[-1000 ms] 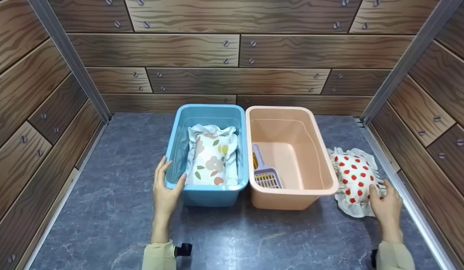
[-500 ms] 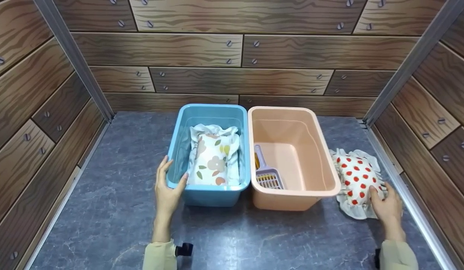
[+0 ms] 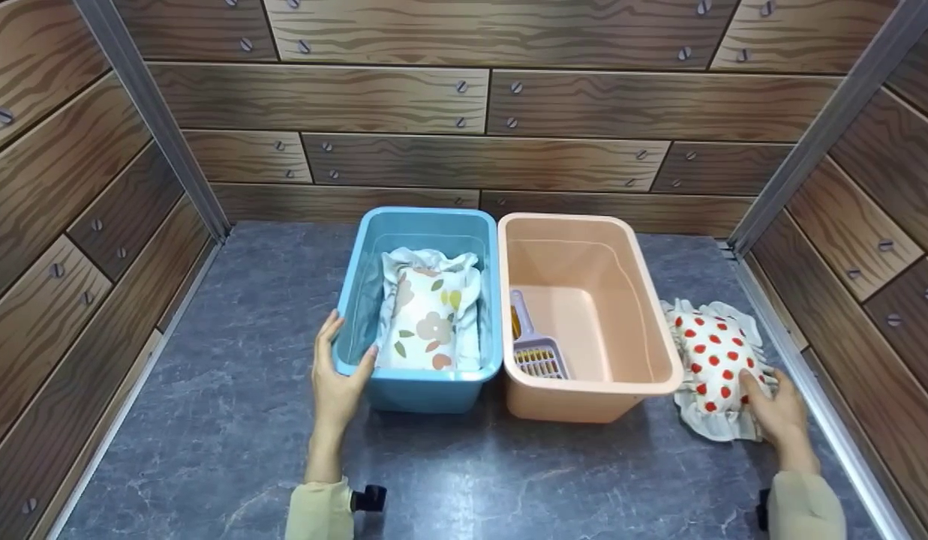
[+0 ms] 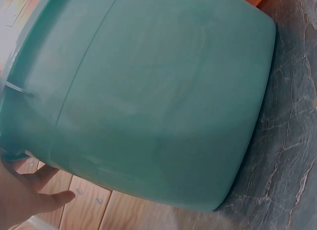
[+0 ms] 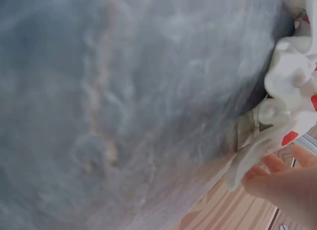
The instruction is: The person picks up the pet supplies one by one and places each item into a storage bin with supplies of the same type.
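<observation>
A blue plastic bin [image 3: 426, 390] stands left of a peach bin [image 3: 584, 405], their rims side by side. My left hand [image 3: 337, 390] rests at the blue bin's front left corner, thumb at the front rim and fingers along the outer left side. In the left wrist view, fingers [image 4: 54, 200] show below the bin's rim. Inside the blue bin lies a ruffled floral pillow [image 3: 426, 322]. A strawberry-print pillow [image 3: 715, 360] lies right of the peach bin. My right hand [image 3: 780, 409] grips its right edge, thumb on top; white frill [image 5: 257, 156] hangs beside the fingers in the right wrist view.
The peach bin holds a lilac slotted litter scoop [image 3: 537, 352] with something yellow [image 3: 516, 321] beneath it. Wood-patterned walls [image 3: 479, 161] enclose the dark marbled surface [image 3: 246, 360] on three sides. A metal strip [image 3: 839, 450] runs along the right wall, close to my right hand.
The head view has shifted slightly, so the bins appear a little further right. My right wrist has swung slightly right while the hand stays at the strawberry pillow. The left hand keeps its place.
</observation>
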`<act>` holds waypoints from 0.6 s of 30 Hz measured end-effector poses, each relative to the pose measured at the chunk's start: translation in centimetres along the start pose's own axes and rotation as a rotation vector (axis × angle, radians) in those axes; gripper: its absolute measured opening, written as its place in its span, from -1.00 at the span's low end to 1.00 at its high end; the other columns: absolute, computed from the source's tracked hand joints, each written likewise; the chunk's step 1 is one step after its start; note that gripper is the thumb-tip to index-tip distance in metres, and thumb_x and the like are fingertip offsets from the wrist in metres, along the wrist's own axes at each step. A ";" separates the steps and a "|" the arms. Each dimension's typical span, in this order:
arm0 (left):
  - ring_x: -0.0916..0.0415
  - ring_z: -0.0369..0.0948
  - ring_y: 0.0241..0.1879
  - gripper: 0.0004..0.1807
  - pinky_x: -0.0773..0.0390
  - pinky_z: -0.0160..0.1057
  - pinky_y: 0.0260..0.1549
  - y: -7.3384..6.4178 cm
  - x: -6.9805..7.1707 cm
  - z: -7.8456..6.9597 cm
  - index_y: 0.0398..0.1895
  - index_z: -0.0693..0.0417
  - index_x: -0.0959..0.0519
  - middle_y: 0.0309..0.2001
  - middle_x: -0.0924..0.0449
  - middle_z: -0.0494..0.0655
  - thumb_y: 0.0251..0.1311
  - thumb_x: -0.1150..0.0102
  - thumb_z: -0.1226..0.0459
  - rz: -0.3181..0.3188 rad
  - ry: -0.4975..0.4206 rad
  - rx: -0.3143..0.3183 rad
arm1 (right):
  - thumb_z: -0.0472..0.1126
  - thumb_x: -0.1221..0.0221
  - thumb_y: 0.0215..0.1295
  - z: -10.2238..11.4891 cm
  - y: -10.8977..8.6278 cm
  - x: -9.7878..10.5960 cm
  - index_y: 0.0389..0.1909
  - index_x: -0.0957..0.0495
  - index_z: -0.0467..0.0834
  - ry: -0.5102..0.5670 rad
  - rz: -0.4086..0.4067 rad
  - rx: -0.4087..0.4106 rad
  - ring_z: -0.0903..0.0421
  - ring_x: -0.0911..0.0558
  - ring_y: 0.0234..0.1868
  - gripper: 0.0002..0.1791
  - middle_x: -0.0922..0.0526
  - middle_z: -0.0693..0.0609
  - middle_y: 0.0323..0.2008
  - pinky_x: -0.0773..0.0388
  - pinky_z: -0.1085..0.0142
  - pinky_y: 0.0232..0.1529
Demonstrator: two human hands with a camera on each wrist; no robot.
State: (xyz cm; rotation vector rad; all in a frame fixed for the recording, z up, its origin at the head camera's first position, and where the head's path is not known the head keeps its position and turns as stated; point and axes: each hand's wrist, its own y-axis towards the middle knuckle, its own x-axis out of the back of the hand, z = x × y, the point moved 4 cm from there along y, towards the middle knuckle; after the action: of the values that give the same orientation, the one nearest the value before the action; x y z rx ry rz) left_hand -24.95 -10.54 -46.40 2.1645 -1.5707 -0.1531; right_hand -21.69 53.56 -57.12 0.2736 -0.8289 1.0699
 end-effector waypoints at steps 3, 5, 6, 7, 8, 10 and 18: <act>-0.12 0.21 0.40 -0.37 -0.05 0.23 0.36 0.1 -0.1 0.6 0.25 0.43 -0.35 0.37 -0.24 0.31 0.09 -0.33 0.43 -0.003 -0.004 0.011 | 0.31 0.22 0.42 -0.1 0.3 0.0 0.48 0.35 -0.40 -0.001 0.051 -0.012 -0.51 0.09 0.41 0.03 0.21 -0.58 0.41 0.05 -0.28 0.37; -0.11 0.19 0.41 -0.35 -0.04 0.22 0.37 0.2 -0.3 1.8 0.26 0.40 -0.34 0.38 -0.24 0.27 0.08 -0.34 0.43 -0.007 -0.011 0.017 | 0.34 0.21 0.41 -0.1 0.5 0.0 0.48 0.40 -0.39 0.008 0.071 -0.023 -0.50 0.11 0.41 0.06 0.26 -0.56 0.43 0.06 -0.29 0.37; -0.11 0.17 0.41 -0.34 -0.03 0.21 0.37 0.2 -0.3 2.3 0.27 0.38 -0.34 0.39 -0.24 0.25 0.08 -0.35 0.43 -0.009 -0.013 0.019 | 0.34 0.21 0.40 -0.1 0.5 0.0 0.48 0.41 -0.39 0.010 0.074 -0.026 -0.50 0.12 0.42 0.07 0.27 -0.56 0.43 0.07 -0.29 0.37; -0.11 0.15 0.42 -0.33 -0.03 0.20 0.37 0.3 -0.4 2.9 0.28 0.36 -0.34 0.39 -0.24 0.23 0.08 -0.35 0.43 -0.011 -0.011 0.021 | 0.35 0.20 0.40 -0.1 0.5 0.0 0.48 0.42 -0.38 0.013 0.076 -0.028 -0.50 0.13 0.42 0.07 0.29 -0.55 0.43 0.08 -0.28 0.38; -0.11 0.13 0.42 -0.32 -0.03 0.19 0.38 0.3 -0.5 3.5 0.29 0.34 -0.34 0.40 -0.24 0.20 0.07 -0.36 0.43 -0.012 -0.008 0.023 | 0.35 0.20 0.40 -0.1 0.6 0.0 0.48 0.43 -0.38 0.013 0.077 -0.028 -0.50 0.14 0.42 0.08 0.30 -0.54 0.43 0.08 -0.28 0.38; -0.12 0.09 0.43 -0.30 -0.04 0.16 0.38 0.4 -0.5 4.2 0.31 0.29 -0.33 0.41 -0.25 0.15 0.07 -0.37 0.41 -0.012 -0.005 0.020 | 0.35 0.20 0.39 0.0 0.6 -0.1 0.48 0.45 -0.37 0.020 0.078 -0.035 -0.49 0.16 0.43 0.09 0.33 -0.53 0.44 0.11 -0.28 0.38; -0.13 0.06 0.42 -0.29 -0.06 0.14 0.38 0.4 -0.5 4.6 0.31 0.22 -0.37 0.41 -0.26 0.11 0.04 -0.42 0.36 -0.022 -0.023 -0.007 | 0.37 0.17 0.37 -0.1 0.8 0.0 0.46 0.49 -0.40 0.007 0.124 -0.042 -0.50 0.19 0.43 0.14 0.36 -0.54 0.43 0.12 -0.29 0.38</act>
State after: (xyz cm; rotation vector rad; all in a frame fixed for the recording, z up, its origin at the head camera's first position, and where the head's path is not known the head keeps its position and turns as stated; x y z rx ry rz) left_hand -27.09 -11.55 -50.42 2.1832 -1.5568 -0.1907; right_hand -22.39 53.99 -57.33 0.1846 -0.8699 1.1674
